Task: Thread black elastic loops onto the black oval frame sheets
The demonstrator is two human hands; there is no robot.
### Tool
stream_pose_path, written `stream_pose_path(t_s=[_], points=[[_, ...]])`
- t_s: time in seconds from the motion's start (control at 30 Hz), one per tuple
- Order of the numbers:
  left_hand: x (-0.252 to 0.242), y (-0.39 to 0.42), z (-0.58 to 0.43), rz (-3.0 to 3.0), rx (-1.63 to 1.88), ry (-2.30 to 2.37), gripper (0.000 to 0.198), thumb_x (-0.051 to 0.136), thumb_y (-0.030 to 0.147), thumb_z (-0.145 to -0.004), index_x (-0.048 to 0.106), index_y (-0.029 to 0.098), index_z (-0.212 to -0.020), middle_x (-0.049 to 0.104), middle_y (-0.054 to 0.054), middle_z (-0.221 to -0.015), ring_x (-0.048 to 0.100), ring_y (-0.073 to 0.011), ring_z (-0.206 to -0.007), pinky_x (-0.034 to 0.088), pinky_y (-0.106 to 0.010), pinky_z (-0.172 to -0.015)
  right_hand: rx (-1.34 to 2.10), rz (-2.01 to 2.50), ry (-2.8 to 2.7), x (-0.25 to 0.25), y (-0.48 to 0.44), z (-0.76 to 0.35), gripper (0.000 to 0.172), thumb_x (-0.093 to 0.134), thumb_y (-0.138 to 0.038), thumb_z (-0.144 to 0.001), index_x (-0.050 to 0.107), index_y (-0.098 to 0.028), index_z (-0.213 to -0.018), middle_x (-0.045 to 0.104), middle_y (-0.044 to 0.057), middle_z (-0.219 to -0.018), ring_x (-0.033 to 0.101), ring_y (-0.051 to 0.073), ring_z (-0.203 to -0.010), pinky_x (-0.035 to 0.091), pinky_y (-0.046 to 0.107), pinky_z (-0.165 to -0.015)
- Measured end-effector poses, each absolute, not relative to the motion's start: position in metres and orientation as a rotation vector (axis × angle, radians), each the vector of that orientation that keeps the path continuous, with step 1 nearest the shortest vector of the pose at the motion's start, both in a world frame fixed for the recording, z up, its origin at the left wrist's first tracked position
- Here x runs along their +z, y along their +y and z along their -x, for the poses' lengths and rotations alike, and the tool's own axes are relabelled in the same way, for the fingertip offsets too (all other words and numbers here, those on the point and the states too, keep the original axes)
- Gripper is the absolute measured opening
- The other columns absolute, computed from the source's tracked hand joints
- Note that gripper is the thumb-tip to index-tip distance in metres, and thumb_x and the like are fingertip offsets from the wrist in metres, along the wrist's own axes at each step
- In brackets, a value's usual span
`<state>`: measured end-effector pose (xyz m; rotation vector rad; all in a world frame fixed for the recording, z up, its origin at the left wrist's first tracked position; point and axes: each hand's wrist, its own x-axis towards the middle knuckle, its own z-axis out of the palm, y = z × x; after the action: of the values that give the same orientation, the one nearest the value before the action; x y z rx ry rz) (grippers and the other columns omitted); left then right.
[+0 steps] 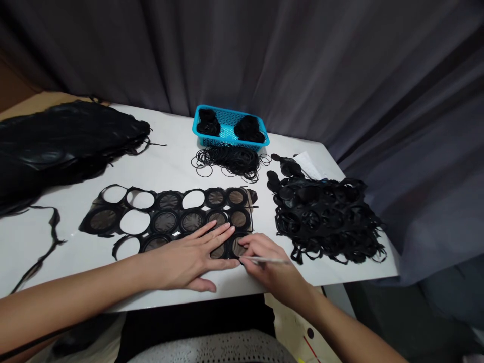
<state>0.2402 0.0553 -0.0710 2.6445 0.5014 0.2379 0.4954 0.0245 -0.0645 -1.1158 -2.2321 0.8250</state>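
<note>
Beyond both hands, a dark grey curtain [227, 55] hangs behind a white table [166, 121]. Well to the left of the hands and farther off lies a large heap of black sheeting [56, 141]. Directly under the left hand is a black sheet of rings [165, 222], stretching leftward and outward from it, with several round openings showing the tabletop. To the right of the right hand sits a pile of cut black sheets [328, 217]. Past the fingertips stands a blue basket [227, 132] with two black bundles inside; loose thin rings [232, 160] lie on its near side. The left hand [192, 259] is spread flat, palm down, grasping nothing. The right hand [264, 272] pinches a slim tool [266, 260], its tip beside the left hand's fingers; whether it touches the sheet, I cannot tell.
</note>
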Motion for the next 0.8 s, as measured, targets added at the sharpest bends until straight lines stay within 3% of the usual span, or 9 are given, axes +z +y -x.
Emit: stream_pose_path(t_s=[0.13, 0.27, 0.4, 0.53, 0.8], points=[[-0.073, 0.056, -0.241, -2.637, 0.241, 0.494, 0.067, 0.072, 0.043, -0.090, 0.045, 0.033, -0.151, 0.008, -0.013, -0.167, 0.015, -0.0397, -0.152, 0.012, -0.058, -0.123, 0.256, 0.939, -2.563, -0.069, 0.025, -0.501, 0.017, 0.049, -0.012, -0.097, 0.064, -0.019, -0.096, 0.072, 0.013, -0.114, 0.065, 0.027, -0.105, 0.050, 0.041, -0.090], [-0.070, 0.054, -0.239, -2.627, 0.230, 0.495, 0.066, 0.072, 0.042, -0.091, 0.046, 0.033, -0.151, 0.001, -0.015, -0.167, 0.014, -0.0426, -0.151, 0.014, -0.061, -0.121, 0.046, 1.311, -2.323, -0.065, 0.057, -0.525, 0.022, 0.044, -0.016, -0.100, 0.064, -0.019, -0.093, 0.073, 0.015, -0.103, 0.067, 0.028, -0.095, 0.048, 0.041, -0.084], [-0.064, 0.057, -0.240, -2.614, 0.246, 0.504, 0.065, 0.066, 0.052, -0.093, 0.045, 0.032, -0.151, 0.009, -0.015, -0.166, 0.016, -0.0418, -0.151, 0.018, -0.060, -0.121, 0.375, 1.418, -2.074, -0.058, 0.089, -0.533, 0.019, 0.046, -0.025, -0.102, 0.064, -0.020, -0.094, 0.073, 0.010, -0.102, 0.068, 0.024, -0.091, 0.049, 0.034, -0.081], [-0.069, 0.066, -0.243, -2.653, 0.262, 0.749, 0.069, 0.056, 0.057, -0.097, 0.043, 0.019, -0.152, 0.023, -0.021, -0.163, 0.022, -0.0364, -0.151, 0.019, -0.055, -0.122, 0.812, 1.273, -2.074, -0.061, 0.099, -0.514, 0.018, 0.051, -0.028, -0.099, 0.067, -0.021, -0.096, 0.073, 0.004, -0.093, 0.067, 0.019, -0.084, 0.048, 0.029, -0.078], [-0.091, 0.071, -0.241, -2.749, 0.250, 0.839, 0.063, 0.060, 0.051, -0.097, 0.041, 0.028, -0.153, 0.020, -0.015, -0.165, 0.023, -0.0337, -0.152, 0.016, -0.054, -0.123, 1.097, 1.132, -2.090, -0.070, 0.103, -0.497, 0.009, 0.059, -0.022, -0.092, 0.065, -0.021, -0.086, 0.070, 0.003, -0.096, 0.063, 0.019, -0.088, 0.046, 0.030, -0.081]])
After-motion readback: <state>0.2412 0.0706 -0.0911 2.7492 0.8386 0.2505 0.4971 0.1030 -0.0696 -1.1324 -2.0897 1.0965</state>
